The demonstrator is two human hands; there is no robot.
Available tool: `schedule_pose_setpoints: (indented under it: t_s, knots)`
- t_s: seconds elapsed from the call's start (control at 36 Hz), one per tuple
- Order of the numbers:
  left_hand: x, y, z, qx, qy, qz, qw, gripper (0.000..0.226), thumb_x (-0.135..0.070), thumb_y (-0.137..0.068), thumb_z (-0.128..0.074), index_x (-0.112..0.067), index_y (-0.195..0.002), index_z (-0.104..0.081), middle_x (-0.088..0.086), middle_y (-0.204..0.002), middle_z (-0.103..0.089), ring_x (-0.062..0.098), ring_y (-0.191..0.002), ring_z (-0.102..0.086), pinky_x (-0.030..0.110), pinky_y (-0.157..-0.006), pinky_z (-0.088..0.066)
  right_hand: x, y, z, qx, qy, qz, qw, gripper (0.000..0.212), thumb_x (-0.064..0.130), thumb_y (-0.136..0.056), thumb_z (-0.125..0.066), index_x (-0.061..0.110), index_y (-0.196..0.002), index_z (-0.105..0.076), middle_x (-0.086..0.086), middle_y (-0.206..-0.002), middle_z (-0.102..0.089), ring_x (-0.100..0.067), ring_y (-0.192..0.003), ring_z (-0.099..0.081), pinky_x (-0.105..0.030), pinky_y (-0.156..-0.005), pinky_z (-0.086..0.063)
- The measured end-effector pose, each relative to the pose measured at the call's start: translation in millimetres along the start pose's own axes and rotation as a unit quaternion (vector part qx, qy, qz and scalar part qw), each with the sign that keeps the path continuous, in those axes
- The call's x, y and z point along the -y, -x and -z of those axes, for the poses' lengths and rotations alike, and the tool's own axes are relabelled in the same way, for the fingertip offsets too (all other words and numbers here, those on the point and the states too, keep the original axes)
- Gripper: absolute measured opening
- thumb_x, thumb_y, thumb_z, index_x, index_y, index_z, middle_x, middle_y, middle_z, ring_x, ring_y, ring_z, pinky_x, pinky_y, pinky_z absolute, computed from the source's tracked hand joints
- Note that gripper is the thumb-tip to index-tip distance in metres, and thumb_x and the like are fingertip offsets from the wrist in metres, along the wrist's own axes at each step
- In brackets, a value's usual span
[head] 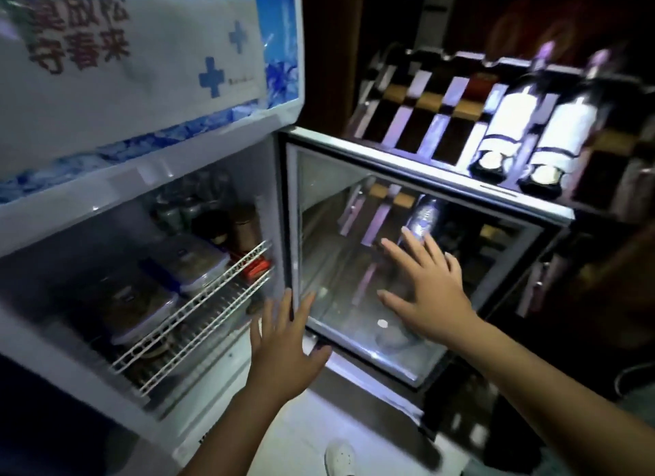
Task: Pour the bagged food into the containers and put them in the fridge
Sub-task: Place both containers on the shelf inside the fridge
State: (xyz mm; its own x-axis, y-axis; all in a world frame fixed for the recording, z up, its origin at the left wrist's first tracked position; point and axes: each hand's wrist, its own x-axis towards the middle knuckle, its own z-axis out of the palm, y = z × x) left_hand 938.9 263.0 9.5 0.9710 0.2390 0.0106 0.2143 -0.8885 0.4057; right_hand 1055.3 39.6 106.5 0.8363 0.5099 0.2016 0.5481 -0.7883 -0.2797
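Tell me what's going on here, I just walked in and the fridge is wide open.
A person stands at an open fridge. Two lidded food containers already sit on its wire shelf. The left hand is spread open at the edge of the glass door, and the right hand lies flat against the glass. Neither hand holds anything. It looks like the door may be about to be pushed shut.

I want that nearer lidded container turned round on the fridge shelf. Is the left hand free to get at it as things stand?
Probably yes. The left hand is open and holds nothing, beside the glass door's edge; the door stands open, and only the low wire shelf rail fronts the container.
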Motion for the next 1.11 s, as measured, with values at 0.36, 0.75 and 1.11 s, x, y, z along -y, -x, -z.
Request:
schedule_pose_setpoints:
  t_s: [0.36, 0.75, 1.11]
  knots:
    - [-194, -88, 41, -0.032, 0.019, -0.221, 0.975, 0.087, -0.080, -0.078, -0.042, -0.060, -0.148, 0.007, -0.016, -0.165, 0.013, 0.016, -0.152, 0.015, 0.047, -0.121, 0.009, -185, -22, 102, 0.024, 0.106, -0.178, 0.978, 0.086, 0.057, -0.087, -0.059, 0.034, -0.156, -0.014, 0.007, -0.166, -0.011, -0.023, -0.152, -0.004, -0.065, -0.115, -0.015]
    - [-263, -141, 24, -0.008, -0.092, -0.224, 0.970, 0.083, -0.051, -0.087, -0.057, -0.048, -0.154, -0.008, -0.012, -0.167, -0.002, 0.020, -0.153, 0.010, 0.057, -0.120, 0.006, -190, 26, 121, -0.029, -0.076, 0.021, 0.996, 0.052, 0.063, -0.085, -0.054, 0.044, -0.133, -0.058, 0.020, -0.129, -0.056, -0.014, -0.102, -0.038, -0.045, -0.104, -0.034]
    - [-170, -31, 87, 0.023, 0.137, -0.143, 0.980, 0.045, -0.057, -0.094, -0.040, -0.052, -0.138, -0.049, -0.028, -0.158, -0.028, -0.002, -0.150, -0.005, 0.057, -0.121, -0.010, -134, 26, 103, 0.193, -0.293, 0.317, 0.881, 0.031, 0.040, -0.096, -0.059, 0.038, -0.126, -0.067, 0.023, -0.139, -0.055, -0.010, -0.136, -0.043, -0.027, -0.109, -0.037]
